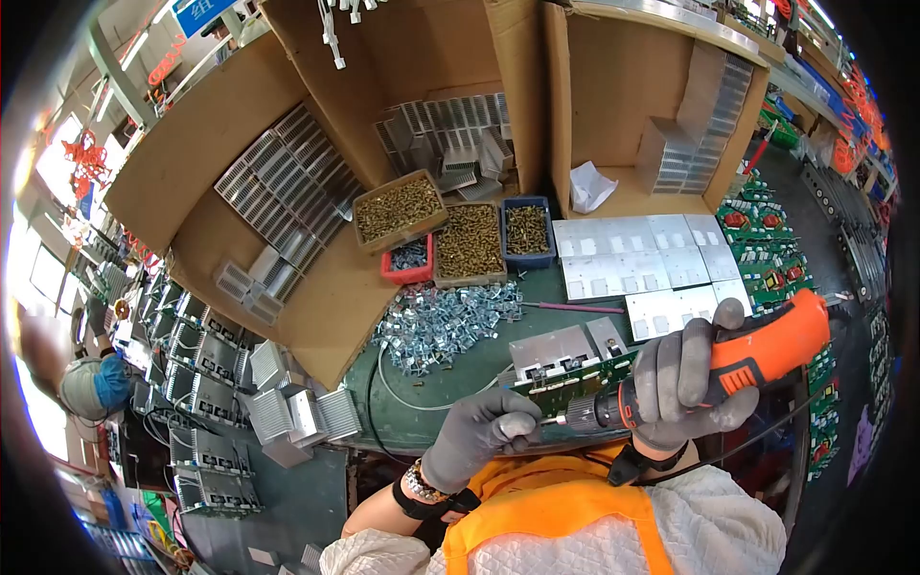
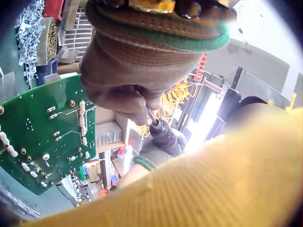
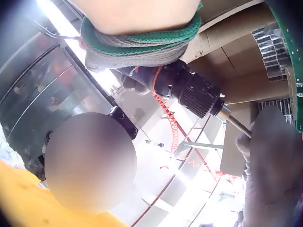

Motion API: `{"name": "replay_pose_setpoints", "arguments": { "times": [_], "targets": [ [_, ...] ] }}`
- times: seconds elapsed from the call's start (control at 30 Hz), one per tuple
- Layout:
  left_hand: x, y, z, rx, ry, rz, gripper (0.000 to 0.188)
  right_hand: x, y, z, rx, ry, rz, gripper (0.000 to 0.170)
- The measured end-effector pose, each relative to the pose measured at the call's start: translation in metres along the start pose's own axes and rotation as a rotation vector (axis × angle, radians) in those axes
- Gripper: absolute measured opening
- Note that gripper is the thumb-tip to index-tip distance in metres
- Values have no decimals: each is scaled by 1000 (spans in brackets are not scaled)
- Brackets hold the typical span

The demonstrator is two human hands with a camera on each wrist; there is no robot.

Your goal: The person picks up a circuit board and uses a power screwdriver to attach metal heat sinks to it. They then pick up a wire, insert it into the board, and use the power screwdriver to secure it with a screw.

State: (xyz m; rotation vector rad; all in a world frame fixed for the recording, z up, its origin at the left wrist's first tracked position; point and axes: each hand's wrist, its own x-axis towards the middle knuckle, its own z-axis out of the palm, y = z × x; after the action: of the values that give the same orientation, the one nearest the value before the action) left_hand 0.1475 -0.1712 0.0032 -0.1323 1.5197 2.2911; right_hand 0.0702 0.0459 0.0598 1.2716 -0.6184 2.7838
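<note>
My gloved right hand (image 1: pixel 680 379) grips an orange and black power screwdriver (image 1: pixel 781 345), its chuck (image 1: pixel 586 414) pointing left. The gloved left hand (image 1: pixel 484 436) has its fingers curled at the end of the metal bit (image 3: pixel 239 125), pinching it. Whether a screw sits on the tip inside those fingers, I cannot tell. Just beyond both hands is a green circuit board (image 1: pixel 565 385) with metal heatsink plates (image 1: pixel 554 353) along its far side. The left wrist view shows the board's soldered underside (image 2: pixel 47 127) beside the left hand.
Behind the board lie a heap of small metal clips (image 1: pixel 441 321), bins of brass-coloured screws (image 1: pixel 470 240), a thin screwdriver (image 1: pixel 580 308) and rows of flat plates (image 1: pixel 613 264). Cardboard boxes (image 1: pixel 613 105) with heatsinks stand at the back. More circuit boards (image 1: pixel 767 240) lie right; finned heatsinks (image 1: pixel 292 422) left.
</note>
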Motion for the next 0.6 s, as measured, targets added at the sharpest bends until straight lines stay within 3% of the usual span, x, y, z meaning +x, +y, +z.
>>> {"name": "replay_pose_setpoints", "arguments": {
  "times": [0.17, 0.3, 0.6],
  "targets": [
    [6, -4, -7, -60, 99, 33, 21, 3, -9, -4, -88, -113, 7, 71],
    [5, -5, -10, -84, 116, 77, 23, 4, -11, -4, -49, -9, -23, 72],
    [7, -5, -10, -7, 191, 159, 26, 7, -8, -6, -74, -38, -76, 70]
  ]
}}
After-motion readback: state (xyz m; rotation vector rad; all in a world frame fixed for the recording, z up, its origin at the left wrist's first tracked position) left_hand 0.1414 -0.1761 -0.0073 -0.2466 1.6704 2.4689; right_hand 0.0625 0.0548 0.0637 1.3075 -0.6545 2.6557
